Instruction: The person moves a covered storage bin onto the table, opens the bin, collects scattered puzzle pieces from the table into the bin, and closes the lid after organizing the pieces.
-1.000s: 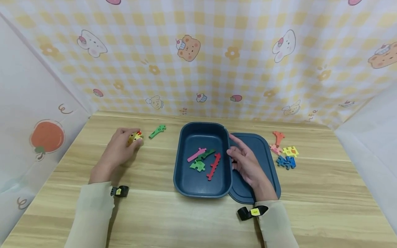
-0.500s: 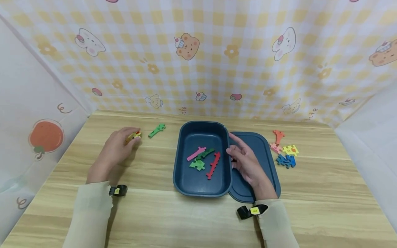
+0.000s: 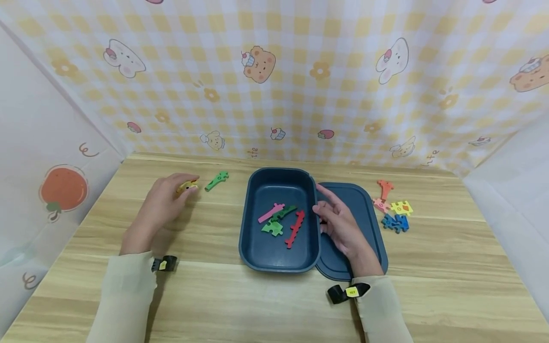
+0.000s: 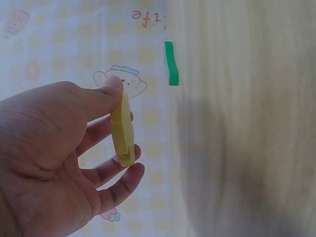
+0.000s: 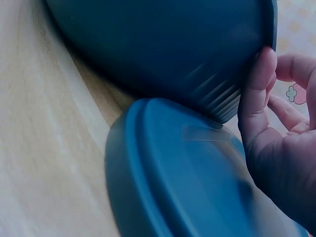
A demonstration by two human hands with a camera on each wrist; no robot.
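Note:
My left hand point(image 3: 164, 202) is raised above the left part of the table, pinching a yellow puzzle piece point(image 3: 183, 186) with dark spots and a touch of red. In the left wrist view that yellow piece point(image 4: 121, 129) appears edge-on between thumb and fingertips. A green long-necked puzzle piece point(image 3: 217, 181) lies just right of the hand. With thumb and fingers, my right hand point(image 3: 345, 231) holds the right wall of a dark blue box point(image 3: 280, 259). Inside the box lie a pink piece point(image 3: 271, 213), a red piece point(image 3: 295, 230), a light green piece point(image 3: 273, 228) and a dark green piece point(image 3: 285, 212).
The box's lid point(image 3: 362, 200) lies flat under the right hand, against the box. Farther right sit an orange piece point(image 3: 385, 189), a salmon piece point(image 3: 381, 205), a yellow piece with an orange mark point(image 3: 402, 208) and blue pieces point(image 3: 395, 223). A patterned curtain point(image 3: 283, 109) closes the back.
The yellow piece has turned in my left fingers, its face now less visible. That hand dipped slightly left, then came a little back right. My right hand and the box stay put.

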